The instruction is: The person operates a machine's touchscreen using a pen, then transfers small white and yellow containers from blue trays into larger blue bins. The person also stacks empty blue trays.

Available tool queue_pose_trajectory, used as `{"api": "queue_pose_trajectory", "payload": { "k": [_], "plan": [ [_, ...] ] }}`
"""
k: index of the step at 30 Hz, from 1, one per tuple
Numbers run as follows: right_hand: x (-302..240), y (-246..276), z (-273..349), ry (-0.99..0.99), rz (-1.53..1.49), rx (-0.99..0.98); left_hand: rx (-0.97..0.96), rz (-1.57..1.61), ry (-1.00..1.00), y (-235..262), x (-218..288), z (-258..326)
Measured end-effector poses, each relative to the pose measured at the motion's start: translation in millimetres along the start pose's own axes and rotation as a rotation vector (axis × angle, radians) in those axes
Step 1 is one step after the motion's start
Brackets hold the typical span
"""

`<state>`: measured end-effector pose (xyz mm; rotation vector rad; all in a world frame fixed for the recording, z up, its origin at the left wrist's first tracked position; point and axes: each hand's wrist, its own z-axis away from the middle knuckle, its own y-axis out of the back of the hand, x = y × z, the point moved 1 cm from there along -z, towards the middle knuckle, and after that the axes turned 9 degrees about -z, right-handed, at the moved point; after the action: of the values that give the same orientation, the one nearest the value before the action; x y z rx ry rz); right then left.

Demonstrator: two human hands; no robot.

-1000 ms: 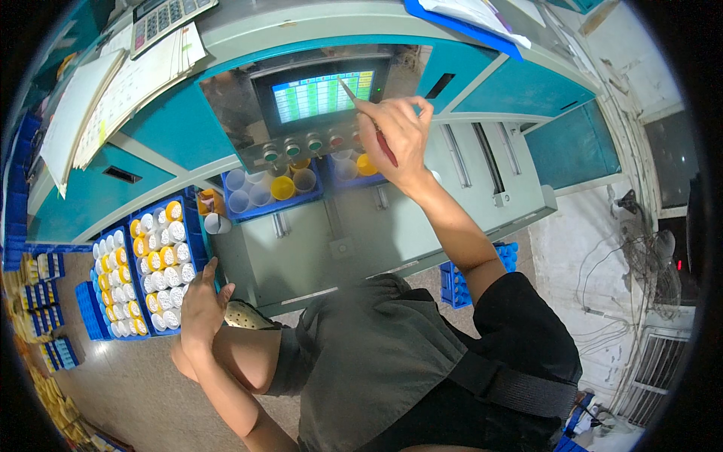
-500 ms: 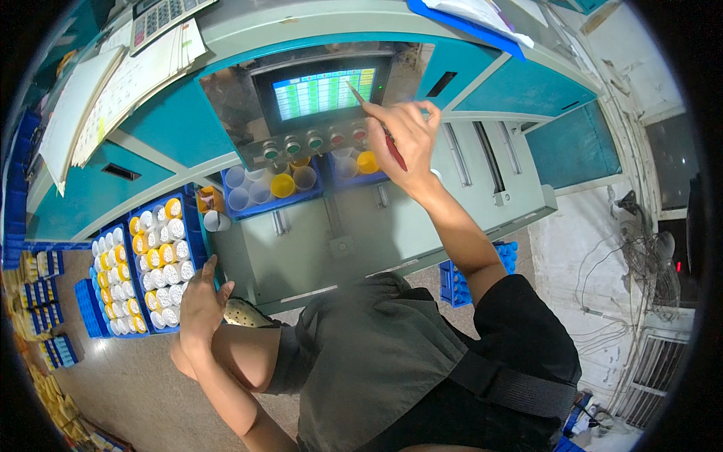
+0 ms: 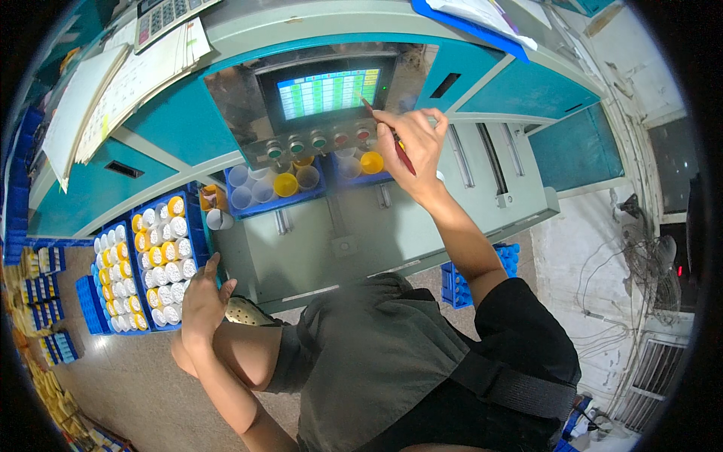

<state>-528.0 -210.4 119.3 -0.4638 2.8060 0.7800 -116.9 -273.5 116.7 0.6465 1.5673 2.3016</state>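
My right hand (image 3: 416, 147) is closed around a slim, dark-red, pen-like tool (image 3: 405, 160). Its pointed tip is at the lower right of a lit touchscreen (image 3: 329, 93) showing a green, white and yellow grid; I cannot tell whether it touches. Under the screen runs a row of green and red push buttons (image 3: 318, 142). My left hand (image 3: 203, 305) is empty, with fingers stretched out over my knee. Its fingertips are beside a blue tray (image 3: 197, 226) packed with white and yellow cups full of small white-ended pieces.
Blue bins (image 3: 275, 203) of white and yellow cups stand below the buttons on the grey-green machine bed (image 3: 294, 264). Metal rails (image 3: 461, 157) run along its right. Papers (image 3: 143, 90) and a calculator (image 3: 167, 19) lie on top at left. A fan (image 3: 663, 260) stands at far right.
My right hand has shifted slightly right and down, bringing the tool's tip from the upper right of the screen to its lower right edge. My left hand stays in place.
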Motion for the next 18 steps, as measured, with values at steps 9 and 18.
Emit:
{"api": "queue_pose_trajectory", "payload": {
  "k": [9,18],
  "plan": [
    [3.2,6.7,6.2,-0.032,0.032,0.001,-0.004,-0.016,0.004,-1.8,-0.2,-0.5],
    [5.8,6.5,7.2,-0.054,0.045,-0.016,-0.008,-0.010,0.011,-1.1,2.6,-2.2]
  ]
}}
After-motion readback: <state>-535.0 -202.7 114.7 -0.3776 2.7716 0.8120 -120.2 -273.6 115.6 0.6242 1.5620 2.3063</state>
